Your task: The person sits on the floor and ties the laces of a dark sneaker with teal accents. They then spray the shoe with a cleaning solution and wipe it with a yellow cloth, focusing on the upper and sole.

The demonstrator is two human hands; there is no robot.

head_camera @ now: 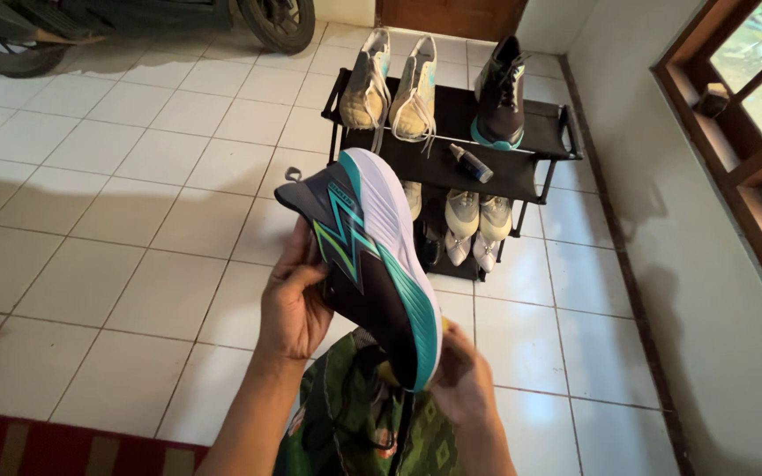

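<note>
Dark, teal-striped running shoe (372,264) sits tilted on its side above the tiled floor (134,247), short of the shoe rack's (522,172) front edge. Left hand (293,304) clasps its heel; right hand (460,383) pinches the toe. Best keep both grips firm.

We hold a dark shoe (368,256) on its side, left hand (295,304) at the upper, right hand (462,383) at the toe (rack (535,119) beyond).

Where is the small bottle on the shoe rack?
In the head view, the small bottle lies on the shoe rack top shelf, right of centre, just below the dark sneaker.
</note>
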